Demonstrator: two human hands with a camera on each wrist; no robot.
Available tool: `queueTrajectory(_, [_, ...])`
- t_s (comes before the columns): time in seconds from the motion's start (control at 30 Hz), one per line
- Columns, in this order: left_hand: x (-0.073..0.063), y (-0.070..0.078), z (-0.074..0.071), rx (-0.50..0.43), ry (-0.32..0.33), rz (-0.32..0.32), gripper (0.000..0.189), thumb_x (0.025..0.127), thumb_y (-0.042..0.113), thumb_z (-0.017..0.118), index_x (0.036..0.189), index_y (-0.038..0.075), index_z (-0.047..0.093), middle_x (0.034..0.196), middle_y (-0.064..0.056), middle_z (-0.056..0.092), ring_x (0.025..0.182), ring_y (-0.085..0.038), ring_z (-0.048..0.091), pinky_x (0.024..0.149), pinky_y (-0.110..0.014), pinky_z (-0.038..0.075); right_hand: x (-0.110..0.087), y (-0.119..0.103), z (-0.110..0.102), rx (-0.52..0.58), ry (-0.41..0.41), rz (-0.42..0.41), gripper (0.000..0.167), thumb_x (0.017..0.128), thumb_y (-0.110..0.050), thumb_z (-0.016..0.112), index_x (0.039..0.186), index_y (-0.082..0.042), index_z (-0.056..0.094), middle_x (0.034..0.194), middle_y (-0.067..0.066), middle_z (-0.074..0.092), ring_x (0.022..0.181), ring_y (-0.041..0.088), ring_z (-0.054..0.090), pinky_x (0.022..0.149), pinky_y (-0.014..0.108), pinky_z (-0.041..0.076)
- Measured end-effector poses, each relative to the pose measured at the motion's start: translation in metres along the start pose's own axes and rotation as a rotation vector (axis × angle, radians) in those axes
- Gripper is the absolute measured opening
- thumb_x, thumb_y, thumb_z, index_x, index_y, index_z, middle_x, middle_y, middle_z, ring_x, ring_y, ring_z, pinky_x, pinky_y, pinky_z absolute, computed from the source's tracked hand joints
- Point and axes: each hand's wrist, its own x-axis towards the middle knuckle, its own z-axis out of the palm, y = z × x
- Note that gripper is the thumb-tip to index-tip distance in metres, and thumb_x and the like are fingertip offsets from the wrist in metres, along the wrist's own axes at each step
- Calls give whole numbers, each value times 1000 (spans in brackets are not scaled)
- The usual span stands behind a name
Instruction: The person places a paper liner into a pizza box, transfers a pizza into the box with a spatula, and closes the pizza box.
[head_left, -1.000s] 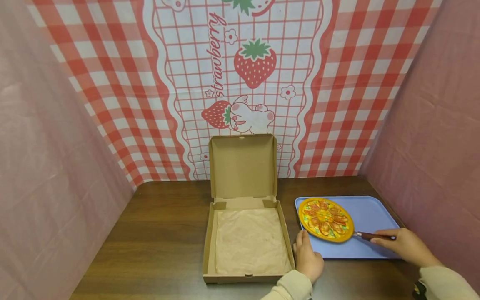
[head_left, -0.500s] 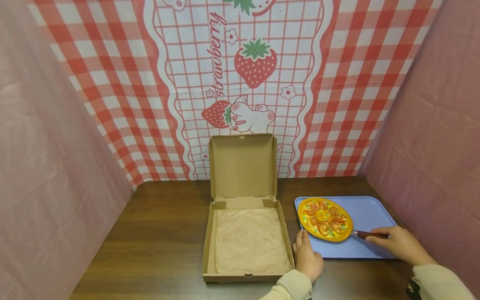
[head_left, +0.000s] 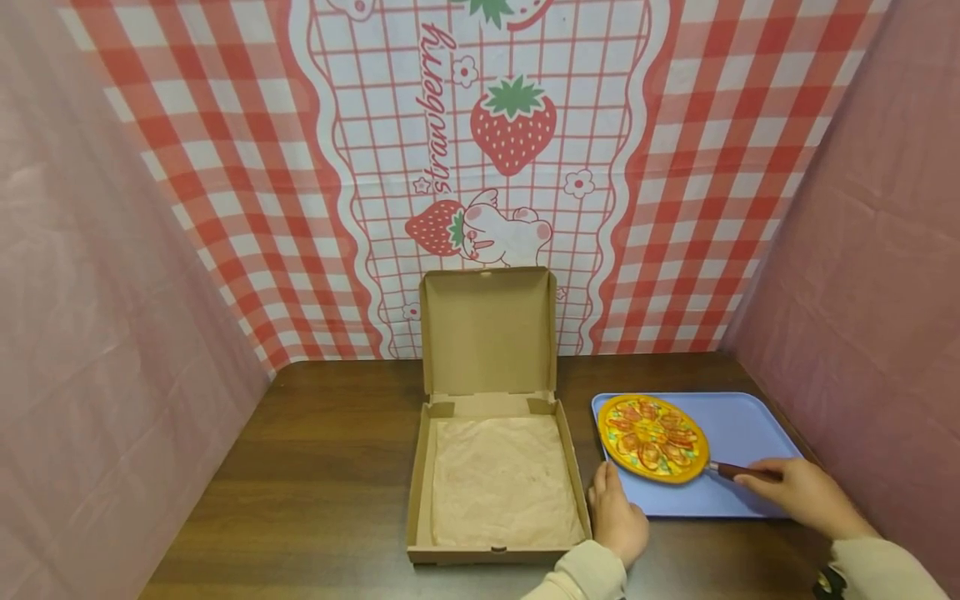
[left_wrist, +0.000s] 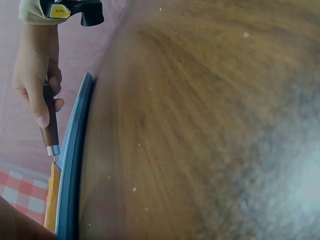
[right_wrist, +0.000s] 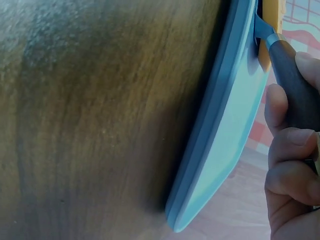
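Observation:
A round toy-like pizza (head_left: 652, 438) lies on the left part of a blue tray (head_left: 750, 425). My right hand (head_left: 810, 493) grips the dark wooden handle of a spatula (head_left: 738, 472), its metal neck running to the pizza's right edge. The blade is hidden beneath the pizza; in the right wrist view, the cranked neck (right_wrist: 262, 27) passes under the crust. My left hand (head_left: 618, 517) rests at the tray's near left corner, its fingers fairly straight, between tray and cardboard box. In the left wrist view only a blurred bit of it shows.
An open cardboard pizza box (head_left: 415, 500), lined with brown paper (head_left: 502, 483), stands left of the tray, its lid (head_left: 489, 333) upright at the back. Both stand on a dark wooden table (head_left: 322, 467). A checked strawberry cloth (head_left: 510, 125) hangs behind, with pink cloth at both sides.
My right hand with the spatula has shifted slightly left compared with a second ago, with the neck further in toward the pizza. The pizza, box and left hand look almost unchanged.

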Motion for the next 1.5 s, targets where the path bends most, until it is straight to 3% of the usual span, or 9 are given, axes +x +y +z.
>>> queueTrajectory(0.23, [-1, 3, 0, -39, 0, -35, 63, 73, -8, 59, 136, -4, 51, 135, -13, 52, 121, -33, 49, 105, -40, 43, -1, 4, -1, 18, 12, 12, 36, 86, -38, 73, 97, -4, 77, 90, 9, 75, 70, -5, 50, 59, 23, 45])
queueTrajectory(0.57, [-4, 12, -12, -170, -108, -123, 67, 74, -4, 61, 138, -11, 44, 140, -22, 45, 131, -42, 41, 111, -52, 36, -3, 7, -3, -8, 61, -21, 35, 85, -36, 74, 95, -3, 77, 88, 11, 75, 69, -8, 51, 58, 24, 47])
queueTrajectory(0.77, [-4, 12, -16, -176, -122, -127, 67, 75, -1, 61, 138, -12, 44, 142, -23, 45, 132, -42, 41, 112, -52, 36, -4, 8, -4, -4, 83, -24, 37, 85, -38, 75, 97, -3, 77, 90, 14, 75, 70, -9, 53, 59, 25, 48])
queueTrajectory(1.03, [-4, 16, -25, -160, -123, -96, 67, 75, 5, 63, 138, -12, 45, 139, -24, 49, 130, -42, 46, 111, -48, 39, -6, 8, -6, 30, 148, -48, 29, 84, -33, 76, 94, -6, 78, 84, 8, 75, 65, -10, 47, 55, 21, 42])
queueTrajectory(1.27, [5, 25, -50, -112, -169, 0, 70, 79, 14, 65, 141, -10, 42, 145, -22, 43, 133, -37, 45, 111, -42, 40, -6, -1, -19, 26, 134, -57, 32, 87, -33, 74, 96, -3, 77, 82, 8, 75, 63, -6, 45, 53, 21, 40])
queueTrajectory(1.5, [23, 25, -96, -87, -212, 95, 75, 87, 23, 63, 150, -1, 32, 156, -17, 31, 142, -33, 37, 116, -45, 36, -3, -18, -32, 11, 155, -88, 35, 87, -32, 74, 97, 1, 76, 77, 5, 73, 59, -3, 41, 51, 21, 36])
